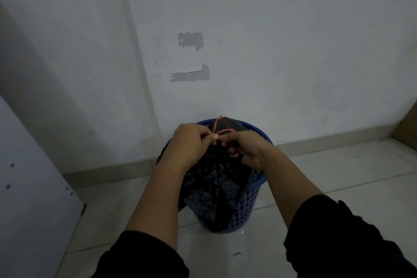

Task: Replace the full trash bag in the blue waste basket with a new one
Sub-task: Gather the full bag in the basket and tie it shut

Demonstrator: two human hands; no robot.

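Observation:
A blue perforated waste basket (252,196) stands on the tiled floor against the wall. A black trash bag (214,185) fills it, its top gathered upward and its plastic draped over the near side. Red drawstrings (220,125) loop above the gathered neck. My left hand (191,142) pinches a drawstring at the bag's neck. Just to its right, my right hand (246,148) has its fingers curled round the drawstring and bunched plastic. Both hands meet over the basket's middle.
A white wall (270,52) with grey patched spots rises right behind the basket. A white panel (29,187) leans at the left. A brown board edge (408,124) shows at the far right. Pale floor tiles (338,169) spread around the basket.

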